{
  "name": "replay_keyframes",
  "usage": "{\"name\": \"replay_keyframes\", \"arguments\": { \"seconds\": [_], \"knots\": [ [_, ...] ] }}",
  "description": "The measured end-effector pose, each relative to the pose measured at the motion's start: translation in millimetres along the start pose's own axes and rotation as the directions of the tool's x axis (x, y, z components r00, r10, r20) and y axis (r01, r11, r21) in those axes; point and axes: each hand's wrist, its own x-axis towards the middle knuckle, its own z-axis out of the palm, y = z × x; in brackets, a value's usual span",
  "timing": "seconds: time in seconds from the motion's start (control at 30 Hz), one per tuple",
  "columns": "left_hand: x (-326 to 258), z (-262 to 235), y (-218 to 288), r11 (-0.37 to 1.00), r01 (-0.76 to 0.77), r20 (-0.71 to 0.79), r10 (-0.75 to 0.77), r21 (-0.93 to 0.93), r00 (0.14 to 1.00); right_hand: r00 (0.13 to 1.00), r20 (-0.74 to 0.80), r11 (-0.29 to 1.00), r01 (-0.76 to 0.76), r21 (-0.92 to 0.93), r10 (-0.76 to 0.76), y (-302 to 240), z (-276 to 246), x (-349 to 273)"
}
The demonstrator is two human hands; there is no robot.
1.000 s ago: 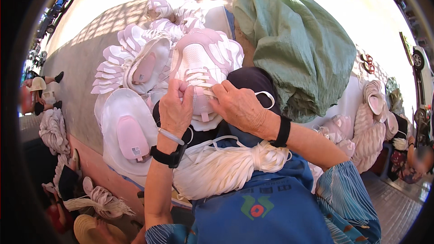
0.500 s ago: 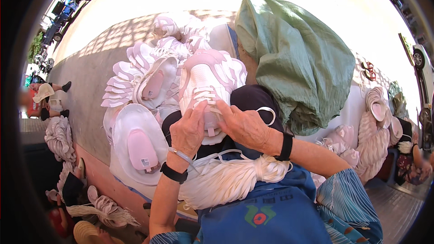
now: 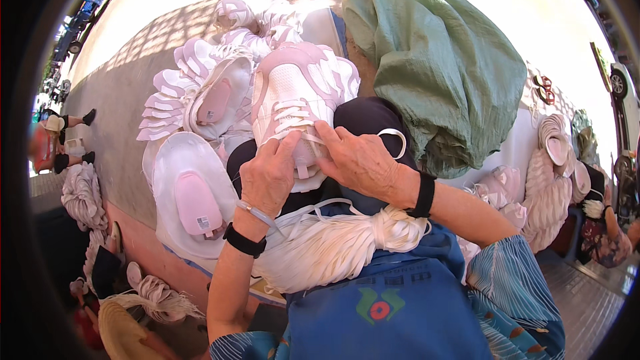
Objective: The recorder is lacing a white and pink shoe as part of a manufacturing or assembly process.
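Observation:
A pink and white shoe upper [image 3: 283, 87] rests on my lap, toe pointing away, its white shoelace [image 3: 292, 115] crossing several of the eyelet rows. At its collar end my left hand [image 3: 268, 172] is closed, thumb and forefinger pinched at the lace by the left eyelets. Opposite it, my right hand [image 3: 360, 163] pinches at the lace by the right eyelets. The exact grip is partly hidden under the fingers. A loop of lace stands out beyond the right hand. Below both wrists, a thick bundle of white laces [image 3: 320, 253] lies across my blue apron [image 3: 393, 313].
Nested shoe uppers [image 3: 175, 97] are piled at the left, with a pale pink-lined one [image 3: 198, 207] in front. A large green sack [image 3: 433, 67] stands at the right. More uppers [image 3: 547, 193] lie at far right. Other people sit at both sides.
The view has tilted slightly, so the sack and shoes sit higher in the picture. Both hands stay at the shoe's eyelets, with the fingers shifted a little.

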Motion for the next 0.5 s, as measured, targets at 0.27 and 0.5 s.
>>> {"name": "replay_keyframes", "arguments": {
  "seconds": [0.27,0.5],
  "knots": [
    [-3.2,3.3,-1.0,0.985,0.082,-0.104,-0.098,-0.151,0.990,0.997,-0.066,0.994,0.057,0.097,-0.050,3.5,-3.8,-2.0],
    [8.1,-0.3,2.2,0.985,0.133,-0.102,-0.144,-0.108,0.984,0.998,0.062,0.996,0.018,0.090,-0.024,5.5,-3.7,-0.3]
  ]
}}
